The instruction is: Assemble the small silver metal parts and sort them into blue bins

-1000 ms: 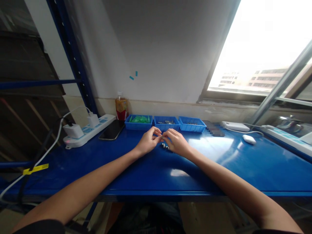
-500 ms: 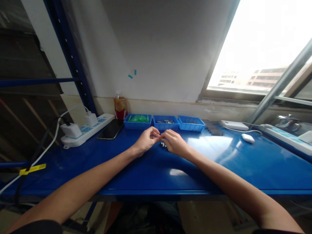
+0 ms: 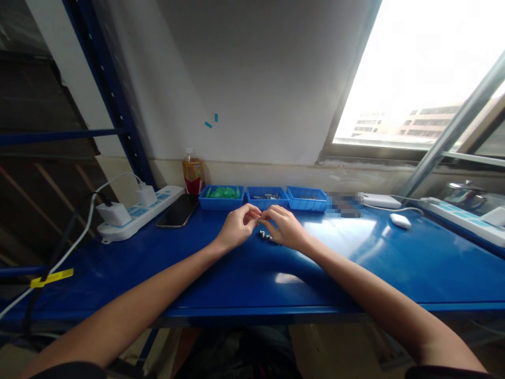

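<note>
My left hand point(image 3: 238, 227) and my right hand point(image 3: 284, 226) meet fingertip to fingertip above the middle of the blue table. Both are closed in a pinch around a tiny piece between them, too small to make out. Just below the fingers, several small shiny metal pieces point(image 3: 265, 235), which look like screws, lie on the tabletop beside my right hand. Behind the hands stand three blue bins: one with green pieces point(image 3: 222, 204), a middle bin point(image 3: 268, 202) with small metal parts, and a right bin point(image 3: 306, 205) with more small metal parts.
A black phone point(image 3: 178, 211) and a white power strip point(image 3: 142, 213) with plugs lie at left, near a drink bottle point(image 3: 193, 172). To the right are a white power bank point(image 3: 381, 200), a white earbud case point(image 3: 400, 221) and another power strip point(image 3: 463, 218). The table's front edge point(image 3: 260, 311) is near me.
My right hand's fingers have shifted and opened slightly around the pinch, showing more of the metal pieces below. Both hands stay together; the whole view has moved slightly.
</note>
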Tool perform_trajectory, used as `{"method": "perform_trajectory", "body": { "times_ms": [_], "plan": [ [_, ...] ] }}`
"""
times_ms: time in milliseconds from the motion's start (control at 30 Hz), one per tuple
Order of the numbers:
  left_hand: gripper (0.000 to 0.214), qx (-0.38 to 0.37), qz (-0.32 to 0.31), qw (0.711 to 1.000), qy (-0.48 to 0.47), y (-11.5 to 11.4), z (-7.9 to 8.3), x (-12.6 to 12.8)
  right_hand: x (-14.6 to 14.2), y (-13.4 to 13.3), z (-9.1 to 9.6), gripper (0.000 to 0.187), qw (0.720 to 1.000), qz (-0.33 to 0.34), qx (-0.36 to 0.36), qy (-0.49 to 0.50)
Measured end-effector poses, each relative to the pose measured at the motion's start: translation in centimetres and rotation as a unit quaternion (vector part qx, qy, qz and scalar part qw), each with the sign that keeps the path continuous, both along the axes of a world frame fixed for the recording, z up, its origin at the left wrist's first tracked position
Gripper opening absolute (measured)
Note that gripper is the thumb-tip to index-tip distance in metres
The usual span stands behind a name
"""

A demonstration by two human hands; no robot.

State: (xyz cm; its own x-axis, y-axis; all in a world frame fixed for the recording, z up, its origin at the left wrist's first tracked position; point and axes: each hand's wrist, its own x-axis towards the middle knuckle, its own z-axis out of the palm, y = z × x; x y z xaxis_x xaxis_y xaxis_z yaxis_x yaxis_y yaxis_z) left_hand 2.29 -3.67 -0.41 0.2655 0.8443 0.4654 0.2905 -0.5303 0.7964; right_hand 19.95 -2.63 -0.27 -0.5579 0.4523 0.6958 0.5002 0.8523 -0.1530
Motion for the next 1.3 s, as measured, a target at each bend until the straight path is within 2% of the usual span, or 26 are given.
{"method": "perform_trajectory", "body": {
  "times_ms": [100,200,400,533,600,700,833,933,1167,1300],
  "plan": [
    [0.023,0.113,0.015,0.987,0.109,-0.43,0.33,-0.26,0.04,-0.05,0.14,0.007,0.999,-0.034,-0.020,0.032],
    [0.023,0.164,0.026,0.974,0.157,-0.54,0.20,-0.52,-0.13,-0.13,0.18,0.012,0.997,-0.043,-0.039,0.055],
    [0.018,0.170,0.048,0.970,0.168,-0.59,0.23,-0.60,-0.25,-0.31,0.25,0.014,0.996,-0.046,-0.055,0.047],
    [0.021,0.129,0.058,0.978,0.152,-0.63,0.44,-0.58,0.02,-0.60,0.41,0.009,0.998,-0.051,-0.027,0.022],
    [0.023,0.097,0.052,0.985,0.134,-0.55,0.42,-0.56,0.12,-0.72,0.45,0.016,0.999,-0.046,-0.002,-0.001],
    [0.026,0.062,0.025,0.991,0.116,-0.48,0.35,-0.49,0.14,-0.72,0.38,0.012,0.999,-0.039,0.025,-0.029],
    [0.030,0.046,0.003,0.992,0.118,-0.69,0.52,-0.46,0.08,-0.53,0.27,0.011,0.999,-0.030,0.021,-0.023],
    [0.029,0.058,0.012,0.990,0.131,-0.87,0.62,-0.52,0.04,-0.37,0.22,0.012,0.999,-0.038,0.010,0.000],
    [0.021,0.156,0.041,0.973,0.167,-0.98,0.32,-0.47,-0.18,0.04,-0.30,0.022,0.998,-0.058,0.004,0.007],
    [0.019,0.151,0.054,0.974,0.162,-1.00,0.49,-0.43,-0.28,-0.04,-0.29,0.023,0.999,-0.048,-0.001,0.003]
  ]
}}
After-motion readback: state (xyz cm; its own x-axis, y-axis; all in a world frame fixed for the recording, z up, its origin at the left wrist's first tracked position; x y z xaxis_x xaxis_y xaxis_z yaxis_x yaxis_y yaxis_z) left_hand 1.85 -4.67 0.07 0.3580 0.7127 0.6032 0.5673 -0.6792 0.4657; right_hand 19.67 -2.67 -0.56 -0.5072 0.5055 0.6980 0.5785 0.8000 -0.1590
